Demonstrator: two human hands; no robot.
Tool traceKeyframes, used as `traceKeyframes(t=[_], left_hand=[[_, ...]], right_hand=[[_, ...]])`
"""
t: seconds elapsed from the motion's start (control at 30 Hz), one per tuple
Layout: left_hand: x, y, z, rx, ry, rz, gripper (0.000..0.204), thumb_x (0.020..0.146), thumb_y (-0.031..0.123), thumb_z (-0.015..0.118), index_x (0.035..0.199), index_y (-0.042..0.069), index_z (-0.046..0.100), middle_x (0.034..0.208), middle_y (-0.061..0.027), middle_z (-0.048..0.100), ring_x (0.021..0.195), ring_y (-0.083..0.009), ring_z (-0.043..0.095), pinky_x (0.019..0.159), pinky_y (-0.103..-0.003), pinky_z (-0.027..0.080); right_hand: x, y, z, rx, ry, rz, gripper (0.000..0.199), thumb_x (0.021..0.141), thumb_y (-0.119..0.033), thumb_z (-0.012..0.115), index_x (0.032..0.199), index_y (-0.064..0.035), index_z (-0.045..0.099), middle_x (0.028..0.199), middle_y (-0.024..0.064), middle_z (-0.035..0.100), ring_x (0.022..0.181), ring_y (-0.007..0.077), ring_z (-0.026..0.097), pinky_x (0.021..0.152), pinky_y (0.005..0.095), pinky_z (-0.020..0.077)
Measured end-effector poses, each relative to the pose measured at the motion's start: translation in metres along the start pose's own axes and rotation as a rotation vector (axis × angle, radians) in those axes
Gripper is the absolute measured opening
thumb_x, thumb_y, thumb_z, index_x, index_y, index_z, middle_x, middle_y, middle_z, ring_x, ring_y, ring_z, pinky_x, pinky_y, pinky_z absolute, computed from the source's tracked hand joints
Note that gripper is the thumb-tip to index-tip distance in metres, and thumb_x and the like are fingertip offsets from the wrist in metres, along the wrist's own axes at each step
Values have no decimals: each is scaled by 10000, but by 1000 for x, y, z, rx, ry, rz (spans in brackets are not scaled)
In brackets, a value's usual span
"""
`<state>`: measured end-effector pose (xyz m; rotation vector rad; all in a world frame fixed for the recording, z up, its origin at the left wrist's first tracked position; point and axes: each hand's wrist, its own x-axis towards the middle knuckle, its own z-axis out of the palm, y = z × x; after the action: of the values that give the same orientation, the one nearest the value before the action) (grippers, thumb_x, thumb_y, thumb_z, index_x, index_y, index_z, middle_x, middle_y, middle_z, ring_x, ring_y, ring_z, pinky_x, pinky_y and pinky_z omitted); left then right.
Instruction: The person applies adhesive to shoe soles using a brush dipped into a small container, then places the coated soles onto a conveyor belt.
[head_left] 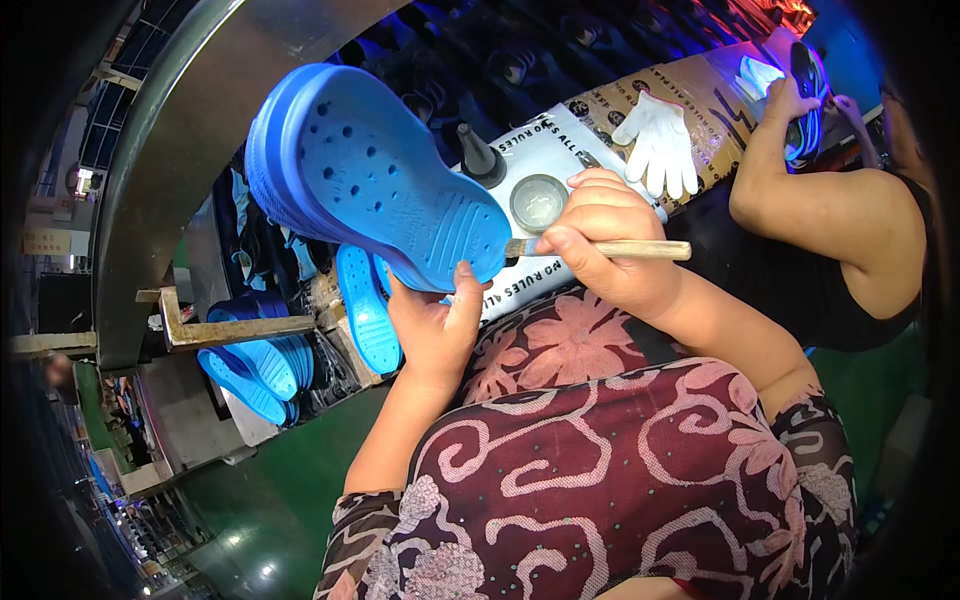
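Note:
My left hand (435, 322) is closed on the narrow end of a blue foam shoe sole (400, 195), with its thumb on the upper face. The sole is tilted, its wide end up and to the left, dotted with holes, its edge thick and layered. My right hand (612, 232) grips a brush (645, 250) by its wooden handle. The dark bristle end touches or nearly touches the sole's narrow end. Just beyond the right hand stands a round cup (538, 202) with pale content. A dark cone-shaped object (480, 158) stands beside the cup.
A white glove (658, 145) lies on brown taped cardboard (605, 105). More blue soles (260, 370) are stacked at the left, and another sole (367, 310) leans near my left wrist. A curved metal frame (170, 150) rises at the left. At the right, another person (830, 210) handles footwear.

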<state>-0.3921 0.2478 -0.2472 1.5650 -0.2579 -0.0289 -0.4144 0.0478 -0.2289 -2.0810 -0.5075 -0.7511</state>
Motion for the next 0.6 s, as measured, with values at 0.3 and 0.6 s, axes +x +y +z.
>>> traceKeyframes(t=[0.3, 0.6], left_hand=[[-2, -24, -5, 164, -6, 245, 398, 772, -30, 618, 1129, -60, 447, 935, -139, 643, 834, -195, 649, 750, -298, 499], [4, -27, -2, 244, 3, 431, 400, 767, -45, 611, 1132, -54, 446, 938, -147, 638, 807, -202, 642, 745, -293, 495]], right_hand=[[-5, 4, -5, 8, 19, 92, 222, 821, -186, 647, 639, -60, 631, 574, 54, 533, 575, 239, 526, 785, 383, 435], [-5, 6, -8, -28, -16, 39, 177, 805, -190, 662, 666, -82, 645, 591, 42, 542, 606, 233, 542, 826, 406, 428]])
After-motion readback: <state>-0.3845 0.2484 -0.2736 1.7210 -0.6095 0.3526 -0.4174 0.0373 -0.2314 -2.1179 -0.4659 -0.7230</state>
